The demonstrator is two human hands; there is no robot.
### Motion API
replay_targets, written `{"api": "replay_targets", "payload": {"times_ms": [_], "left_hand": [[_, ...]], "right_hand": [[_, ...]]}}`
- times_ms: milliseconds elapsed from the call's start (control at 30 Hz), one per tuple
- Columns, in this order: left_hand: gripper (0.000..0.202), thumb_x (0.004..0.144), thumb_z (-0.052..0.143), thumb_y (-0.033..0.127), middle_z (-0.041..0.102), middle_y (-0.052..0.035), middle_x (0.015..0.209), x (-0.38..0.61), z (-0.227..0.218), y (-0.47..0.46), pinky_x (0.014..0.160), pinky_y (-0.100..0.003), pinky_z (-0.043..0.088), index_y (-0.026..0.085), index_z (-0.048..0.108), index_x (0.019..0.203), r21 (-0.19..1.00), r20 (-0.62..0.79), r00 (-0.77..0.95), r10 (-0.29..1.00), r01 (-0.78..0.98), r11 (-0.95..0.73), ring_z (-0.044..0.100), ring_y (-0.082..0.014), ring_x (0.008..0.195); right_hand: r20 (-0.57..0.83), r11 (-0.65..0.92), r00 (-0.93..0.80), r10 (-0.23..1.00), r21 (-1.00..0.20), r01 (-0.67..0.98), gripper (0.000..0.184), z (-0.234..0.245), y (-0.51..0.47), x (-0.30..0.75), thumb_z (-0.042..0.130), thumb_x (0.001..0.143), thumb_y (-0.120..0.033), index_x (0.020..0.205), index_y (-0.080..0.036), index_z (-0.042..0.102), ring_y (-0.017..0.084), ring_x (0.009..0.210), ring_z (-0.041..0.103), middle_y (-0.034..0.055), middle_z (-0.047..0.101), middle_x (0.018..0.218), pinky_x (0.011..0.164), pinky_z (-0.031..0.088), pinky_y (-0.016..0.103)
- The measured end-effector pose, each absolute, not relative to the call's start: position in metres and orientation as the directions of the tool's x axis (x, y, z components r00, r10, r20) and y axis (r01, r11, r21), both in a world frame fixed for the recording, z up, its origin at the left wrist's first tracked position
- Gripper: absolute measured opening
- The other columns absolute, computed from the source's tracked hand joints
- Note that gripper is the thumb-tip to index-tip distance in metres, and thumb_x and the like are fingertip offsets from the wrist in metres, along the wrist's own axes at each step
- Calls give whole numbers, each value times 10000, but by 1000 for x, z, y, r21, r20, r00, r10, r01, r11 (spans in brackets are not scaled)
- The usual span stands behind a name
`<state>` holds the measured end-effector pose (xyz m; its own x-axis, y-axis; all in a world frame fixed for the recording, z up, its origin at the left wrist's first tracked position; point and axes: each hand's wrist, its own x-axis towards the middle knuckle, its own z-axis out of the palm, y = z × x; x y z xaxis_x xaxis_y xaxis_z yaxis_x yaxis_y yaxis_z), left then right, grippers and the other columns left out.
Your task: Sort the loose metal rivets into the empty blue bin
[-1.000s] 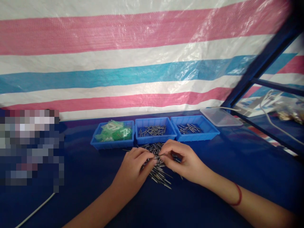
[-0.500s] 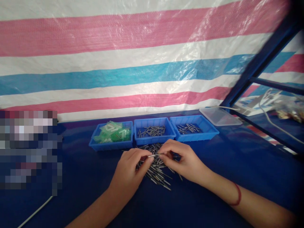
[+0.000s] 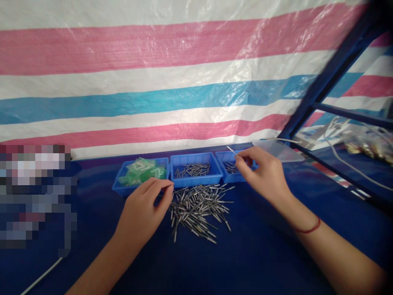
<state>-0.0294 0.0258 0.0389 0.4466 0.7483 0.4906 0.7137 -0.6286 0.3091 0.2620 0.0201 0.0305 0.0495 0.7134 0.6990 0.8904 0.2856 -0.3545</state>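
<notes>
A pile of thin metal pins [image 3: 198, 207] lies on the blue table [image 3: 251, 254] in front of three small blue trays. My right hand [image 3: 264, 174] is raised over the right tray [image 3: 229, 169] and pinches one metal pin [image 3: 232, 151] between thumb and fingertips. My left hand [image 3: 143, 211] rests on the table left of the pile, fingers curled and pinched together near the left tray [image 3: 123, 187]; what it holds, if anything, I cannot make out. The left tray holds green plastic pieces [image 3: 140, 171]. The middle tray [image 3: 195, 179] and the right tray hold metal pins.
A striped pink, white and blue tarp [image 3: 172, 82] hangs behind the trays. A clear plastic lid [image 3: 282, 149] lies right of the trays beside a dark blue frame [image 3: 325, 78]. A white cable [image 3: 39, 276] runs at the lower left. White cables [image 3: 337, 143] lie beyond the frame.
Both hands left the pile, where they held a pin together. My right hand carried a pin up and right over the right tray. My left hand drew back to the left.
</notes>
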Motion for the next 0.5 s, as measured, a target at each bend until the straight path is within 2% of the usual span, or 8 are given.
{"api": "replay_targets", "payload": {"times_ms": [100, 167, 333, 500], "left_hand": [[189, 901, 467, 234, 676, -38, 952, -37, 42, 28, 784, -304, 489, 198, 625, 999, 247, 411, 476, 778, 763, -597, 648, -195, 854], [228, 904, 450, 225, 684, -46, 992, -40, 41, 29, 790, -317, 504, 195, 630, 1041, 198, 311, 507, 804, 793, -576, 661, -206, 865], [294, 936, 398, 202, 660, -61, 1073, -40, 32, 33, 812, -329, 518, 224, 629, 1116, 84, 31, 535, 844, 840, -536, 673, -213, 883], [293, 940, 387, 175, 626, -79, 1068, -37, 24, 35, 767, -341, 522, 222, 613, 1121, -8, -40, 527, 849, 849, -528, 660, -238, 897]], "right_hand": [[671, 143, 74, 737, -262, 954, 147, 26, 27, 273, 561, 812, -270, 844, -167, 662, 219, 711, 601, 66, 648, 757, 687, 438, 339], [654, 126, 68, 754, -246, 961, 196, 22, 28, 272, 565, 817, -298, 906, -156, 667, 233, 754, 609, 74, 656, 788, 714, 435, 349], [635, 281, -54, 771, -263, 923, 163, 17, 20, 251, 550, 844, -289, 892, -178, 659, 206, 751, 588, 37, 647, 757, 727, 409, 332], [615, 413, -185, 767, -252, 875, 151, 18, 9, 231, 528, 862, -259, 863, -183, 658, 194, 734, 574, 31, 649, 752, 719, 375, 335]]}}
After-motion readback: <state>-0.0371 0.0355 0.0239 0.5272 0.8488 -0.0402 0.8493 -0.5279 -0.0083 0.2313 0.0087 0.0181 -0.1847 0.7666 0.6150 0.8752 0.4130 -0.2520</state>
